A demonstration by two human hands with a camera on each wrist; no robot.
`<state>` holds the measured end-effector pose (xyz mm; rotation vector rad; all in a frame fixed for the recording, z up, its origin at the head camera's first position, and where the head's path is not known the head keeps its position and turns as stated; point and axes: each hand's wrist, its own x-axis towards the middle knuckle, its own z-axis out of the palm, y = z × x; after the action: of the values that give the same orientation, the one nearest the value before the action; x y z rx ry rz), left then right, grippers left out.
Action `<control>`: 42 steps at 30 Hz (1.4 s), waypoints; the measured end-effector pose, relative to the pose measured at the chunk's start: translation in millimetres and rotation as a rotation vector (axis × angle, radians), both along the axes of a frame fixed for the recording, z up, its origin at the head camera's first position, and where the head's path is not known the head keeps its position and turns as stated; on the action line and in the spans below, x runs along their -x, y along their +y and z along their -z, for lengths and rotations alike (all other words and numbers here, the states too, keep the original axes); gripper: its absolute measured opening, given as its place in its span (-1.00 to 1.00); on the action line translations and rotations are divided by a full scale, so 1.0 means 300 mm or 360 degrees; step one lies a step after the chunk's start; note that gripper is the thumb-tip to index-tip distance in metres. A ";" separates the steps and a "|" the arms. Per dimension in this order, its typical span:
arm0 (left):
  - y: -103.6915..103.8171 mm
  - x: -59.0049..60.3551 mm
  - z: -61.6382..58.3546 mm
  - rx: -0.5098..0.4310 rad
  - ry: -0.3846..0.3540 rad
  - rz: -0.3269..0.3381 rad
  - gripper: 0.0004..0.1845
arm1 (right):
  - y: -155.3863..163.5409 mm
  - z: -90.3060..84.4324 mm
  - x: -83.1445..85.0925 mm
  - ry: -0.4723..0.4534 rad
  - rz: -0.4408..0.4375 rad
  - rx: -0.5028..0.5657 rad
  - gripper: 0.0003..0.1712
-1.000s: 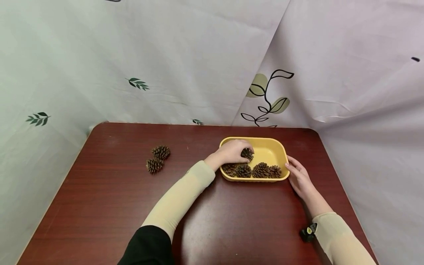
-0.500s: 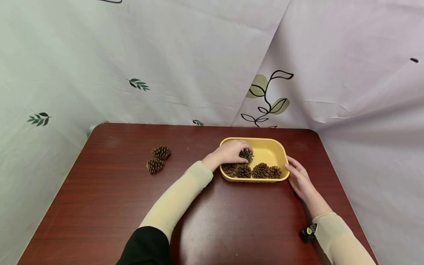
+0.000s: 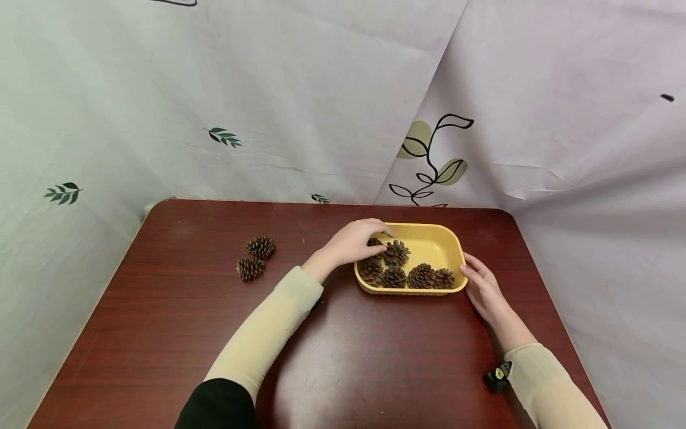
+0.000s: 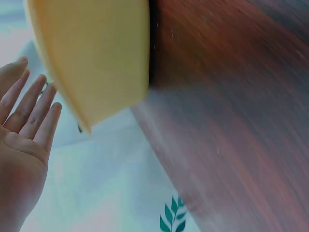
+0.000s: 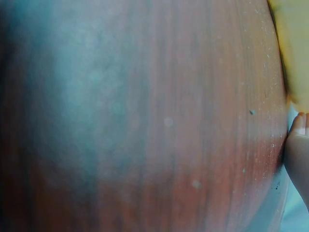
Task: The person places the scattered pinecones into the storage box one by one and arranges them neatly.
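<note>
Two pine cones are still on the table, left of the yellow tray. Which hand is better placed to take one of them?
Probably the left hand: it is open at the yellow tray's left edge, on the side of the two loose pine cones. The right hand rests against the tray's right end, farther away.

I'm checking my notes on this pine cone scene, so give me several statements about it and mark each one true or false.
1. The yellow rectangular plastic tray holds brown pine cones. True.
2. Two brown pine cones lie on the dark red wooden table apart from the tray. True.
3. The left hand grips a pine cone lifted high above the tray. False: its fingers are straight and it holds nothing, at the tray's left end.
4. The right hand lies at the table's left edge. False: it rests by the tray's right end.
5. The tray is full to the brim. False: its far right part shows bare yellow floor.
</note>
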<state>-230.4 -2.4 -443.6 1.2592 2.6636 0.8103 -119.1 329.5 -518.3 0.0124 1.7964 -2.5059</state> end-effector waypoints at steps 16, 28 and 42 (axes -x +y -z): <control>-0.265 -0.044 -0.045 -0.0058 0.0106 -0.0139 -0.66 | 0.001 0.001 -0.001 0.0007 -0.0012 -0.0012 -0.59; -0.498 -0.098 -0.052 -0.0037 0.0174 -0.0247 -0.67 | 0.001 0.002 0.003 0.0028 -0.0012 0.0008 -0.58; -0.711 -0.157 -0.042 0.0150 0.0101 -0.0413 -0.64 | 0.004 0.006 0.005 0.0015 0.0000 -0.0002 -0.56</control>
<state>-183.3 -215.8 -431.1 0.9465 2.9193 0.6720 -120.7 330.6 -520.2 0.0003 1.8016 -2.5090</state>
